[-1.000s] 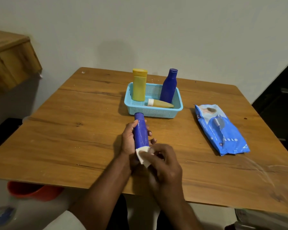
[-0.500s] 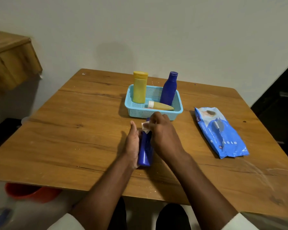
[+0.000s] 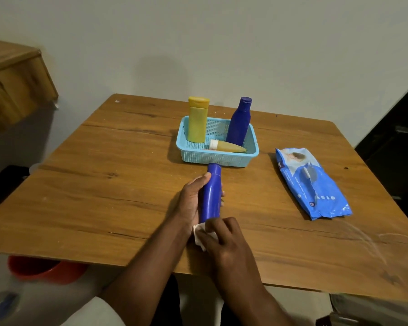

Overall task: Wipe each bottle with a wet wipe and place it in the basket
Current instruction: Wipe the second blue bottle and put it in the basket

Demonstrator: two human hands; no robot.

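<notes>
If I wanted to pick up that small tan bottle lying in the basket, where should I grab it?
Probably the middle of the small tan bottle, from straight above, fingers on its long sides. It lies flat across the front of the light blue basket, white cap pointing left, while the yellow bottle and the dark blue bottle stand close behind.

Print on the blue wipes pack [image 3: 311, 182] is too small to read.

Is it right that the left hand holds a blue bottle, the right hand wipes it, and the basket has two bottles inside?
Not quite. The head view shows three in the basket: a yellow bottle, a blue bottle and a lying tube. The hands are as you said.
</notes>
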